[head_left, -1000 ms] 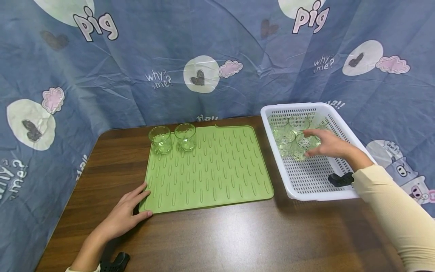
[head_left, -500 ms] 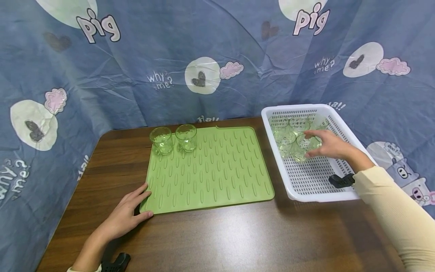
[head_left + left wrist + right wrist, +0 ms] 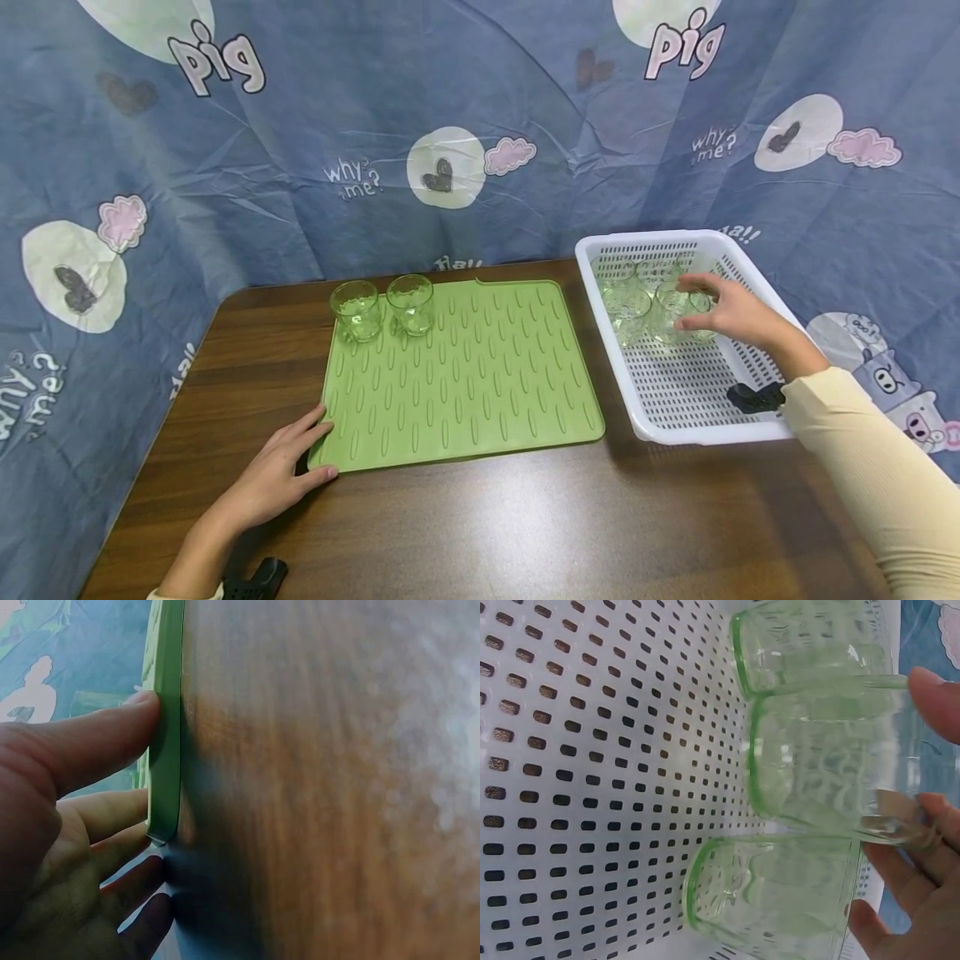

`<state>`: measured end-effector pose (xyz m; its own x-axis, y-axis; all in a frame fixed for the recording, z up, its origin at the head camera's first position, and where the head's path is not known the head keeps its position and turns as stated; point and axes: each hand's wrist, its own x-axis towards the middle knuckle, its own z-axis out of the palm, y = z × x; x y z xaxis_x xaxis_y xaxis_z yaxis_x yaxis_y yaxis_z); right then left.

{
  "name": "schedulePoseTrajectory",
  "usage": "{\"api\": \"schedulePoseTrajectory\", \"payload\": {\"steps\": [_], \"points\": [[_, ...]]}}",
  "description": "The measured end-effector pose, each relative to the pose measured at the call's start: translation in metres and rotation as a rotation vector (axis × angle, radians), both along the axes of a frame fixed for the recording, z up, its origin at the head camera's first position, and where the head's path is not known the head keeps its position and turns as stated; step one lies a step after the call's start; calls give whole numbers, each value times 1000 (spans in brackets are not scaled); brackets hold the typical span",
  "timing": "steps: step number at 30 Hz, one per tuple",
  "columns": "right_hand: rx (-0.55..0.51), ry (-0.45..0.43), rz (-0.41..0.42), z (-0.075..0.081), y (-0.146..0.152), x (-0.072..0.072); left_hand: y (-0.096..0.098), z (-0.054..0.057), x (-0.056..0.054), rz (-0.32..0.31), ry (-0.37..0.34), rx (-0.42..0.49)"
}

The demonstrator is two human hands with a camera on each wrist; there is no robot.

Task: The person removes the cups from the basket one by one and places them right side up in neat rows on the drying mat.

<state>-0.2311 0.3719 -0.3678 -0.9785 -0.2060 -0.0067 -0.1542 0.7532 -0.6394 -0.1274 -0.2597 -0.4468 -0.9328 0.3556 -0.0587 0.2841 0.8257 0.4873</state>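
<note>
My left hand (image 3: 270,475) rests by the near left corner of a green ridged drying mat (image 3: 465,375). In the left wrist view its thumb (image 3: 112,735) lies against the mat's edge, with the fingers spread beyond it. My right hand (image 3: 731,312) reaches into a white perforated basket (image 3: 637,408) and holds a clear, green-tinted drinking glass (image 3: 817,757) near its rim, thumb on one side and fingers on the other. Similar glasses stand close on both sides of it, one glass (image 3: 810,645) above and another glass (image 3: 772,892) below in the right wrist view.
Two matching glasses, a left glass (image 3: 357,312) and a right glass (image 3: 411,307), stand at the mat's far left corner. Several more glasses fill the basket's back part. A wooden table (image 3: 480,533) carries everything, with a printed blue cloth (image 3: 285,208) hanging behind.
My right hand has shifted slightly right and back inside the basket, and the glass at its fingers now stands straighter. My left hand has stayed at the mat's corner.
</note>
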Motion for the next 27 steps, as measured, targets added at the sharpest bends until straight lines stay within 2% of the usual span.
{"api": "schedulePoseTrajectory", "payload": {"steps": [11,19,27], "points": [[-180,33,8,-1,3,-3,0,0,0,0,-5,5],[-123,-7,21,-2,4,-4,0,0,0,2,-10,0],[-112,19,-10,1,2,-3,1,0,0,3,-4,-3]]}}
